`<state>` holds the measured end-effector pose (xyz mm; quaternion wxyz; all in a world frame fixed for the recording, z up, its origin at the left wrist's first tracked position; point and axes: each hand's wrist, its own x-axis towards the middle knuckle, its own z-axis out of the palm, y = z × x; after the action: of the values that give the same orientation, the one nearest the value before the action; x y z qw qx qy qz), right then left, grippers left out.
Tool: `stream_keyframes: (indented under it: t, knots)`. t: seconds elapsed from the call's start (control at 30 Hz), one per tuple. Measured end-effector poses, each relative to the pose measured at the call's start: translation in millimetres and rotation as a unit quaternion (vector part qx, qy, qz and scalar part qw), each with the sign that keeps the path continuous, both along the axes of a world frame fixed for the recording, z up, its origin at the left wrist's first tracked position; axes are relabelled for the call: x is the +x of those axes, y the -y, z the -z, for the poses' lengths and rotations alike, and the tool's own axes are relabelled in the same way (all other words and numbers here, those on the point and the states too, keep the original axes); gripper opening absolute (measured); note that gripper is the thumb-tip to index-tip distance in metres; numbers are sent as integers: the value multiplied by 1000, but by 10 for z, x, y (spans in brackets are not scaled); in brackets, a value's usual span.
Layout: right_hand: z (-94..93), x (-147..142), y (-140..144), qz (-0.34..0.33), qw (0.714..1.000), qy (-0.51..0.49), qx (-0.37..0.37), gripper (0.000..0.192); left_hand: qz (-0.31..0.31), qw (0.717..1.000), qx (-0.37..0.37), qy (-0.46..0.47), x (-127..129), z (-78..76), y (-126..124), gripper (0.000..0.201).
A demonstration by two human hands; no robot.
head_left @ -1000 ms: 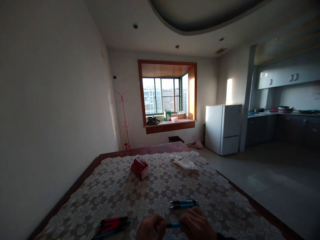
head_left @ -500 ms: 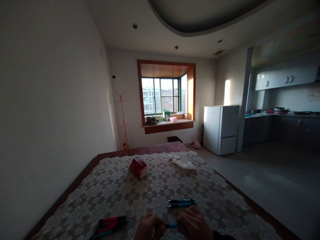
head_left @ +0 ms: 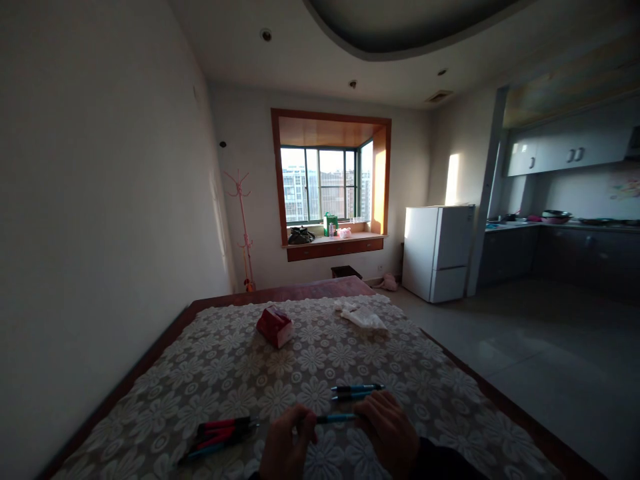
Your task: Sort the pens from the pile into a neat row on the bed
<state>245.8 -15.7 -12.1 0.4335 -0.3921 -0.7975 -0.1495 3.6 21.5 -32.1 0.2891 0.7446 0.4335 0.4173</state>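
Both of my hands hold one blue pen [head_left: 336,419] level above the flowered lace tablecloth [head_left: 235,373] at the bottom of the view. My left hand [head_left: 286,448] pinches its left end and my right hand [head_left: 389,428] grips its right end. Just beyond my right hand lie two more blue pens [head_left: 356,391] side by side on the cloth. To the left of my left hand lies a bunch of red and black pens [head_left: 220,435].
A red tissue pack [head_left: 274,326] and a crumpled white plastic bag [head_left: 361,315] lie farther back on the wooden table [head_left: 300,292]. The left wall runs close along the table. A white fridge [head_left: 437,251], kitchen counter [head_left: 560,228] and open tiled floor lie to the right.
The view has tilted down a little, so my hands and forearms show more. The pen between my hands now shows a longer stretch. Things on the table stay put.
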Motion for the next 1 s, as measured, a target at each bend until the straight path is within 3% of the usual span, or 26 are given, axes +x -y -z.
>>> stream_keyframes:
  t: [0.17,0.27,0.47,0.67,0.8,1.0]
  knots:
    - [-57,0,42,0,1000,-19,15,20,28,995,-93,23,14,-96,66,76]
    - [-64,23,59,-8,1000,-15,6,18,24,994,-99,45,8,-186,87,75]
    - [-24,73,59,-32,998,-19,-58,19,93,975,-180,94,8,-212,49,74]
    - [10,95,62,-22,996,12,-87,29,116,979,-145,83,-15,-171,54,70]
    - [74,123,31,7,987,38,-158,42,104,989,-99,18,-37,-201,75,62]
    - [108,176,-31,46,966,-61,-249,38,48,995,-77,-27,-39,-233,80,52]
